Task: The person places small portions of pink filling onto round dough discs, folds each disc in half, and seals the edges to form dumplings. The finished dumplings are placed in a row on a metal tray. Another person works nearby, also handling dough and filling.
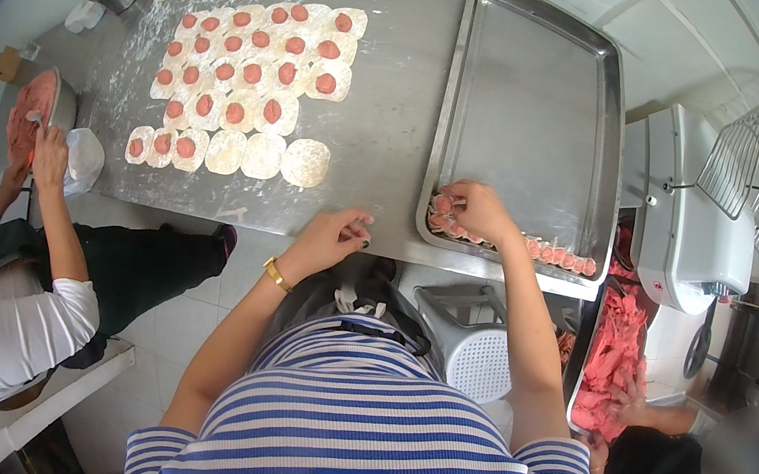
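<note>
My right hand [480, 211] reaches into the near left corner of a large metal tray [537, 102]. Its fingers are closed on a small dumpling [444, 205] with pink filling. A row of similar filled dumplings [559, 257] runs along the tray's near edge, partly hidden by my wrist. Nearer the table's front edge, my left hand [330, 241] hovers with loosely curled fingers apart, and I see nothing in it. On the floured table to its left lie rows of pale dough wrappers [264, 156], most bearing a ball of pink filling [235, 113].
At left, a person's hand [50, 157] works in a bowl of pink filling [32, 110]. On the right, another person's hand [626, 392] touches a bin of pink meat [611, 349], beside a white machine [694, 211] with a wire guard. A grey stool [480, 356] stands below the table.
</note>
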Demonstrator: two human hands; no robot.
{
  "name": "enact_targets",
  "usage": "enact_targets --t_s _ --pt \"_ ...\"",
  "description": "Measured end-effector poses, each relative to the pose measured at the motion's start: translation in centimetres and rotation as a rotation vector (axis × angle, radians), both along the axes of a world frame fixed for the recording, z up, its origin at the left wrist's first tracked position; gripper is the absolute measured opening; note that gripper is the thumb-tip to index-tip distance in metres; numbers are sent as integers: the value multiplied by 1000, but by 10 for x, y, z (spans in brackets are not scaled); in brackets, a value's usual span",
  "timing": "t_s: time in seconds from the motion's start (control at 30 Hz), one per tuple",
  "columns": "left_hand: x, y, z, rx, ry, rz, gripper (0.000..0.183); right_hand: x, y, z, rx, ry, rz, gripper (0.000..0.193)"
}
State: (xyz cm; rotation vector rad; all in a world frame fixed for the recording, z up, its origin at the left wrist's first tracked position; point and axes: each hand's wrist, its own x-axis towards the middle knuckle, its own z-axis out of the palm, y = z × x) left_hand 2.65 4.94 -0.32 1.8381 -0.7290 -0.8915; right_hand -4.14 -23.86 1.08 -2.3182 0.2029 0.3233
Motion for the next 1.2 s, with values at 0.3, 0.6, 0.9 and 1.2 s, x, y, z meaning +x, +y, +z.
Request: enact_targets --t_s 0.3,0.6,0.9,1.2 --pt "-3 19 7 109 -32 71 37 11 6 23 214 241 -17 20" --pt "170 175 3 219 -638 1025 14 -33 -11 28 271 -197 -348 50" --pt "284 220 -7 771 -502 815 28 -55 49 58 170 -132 -405 47" --pt "310 241 -32 -280 190 900 12 -38 101 65 330 -243 -455 47"
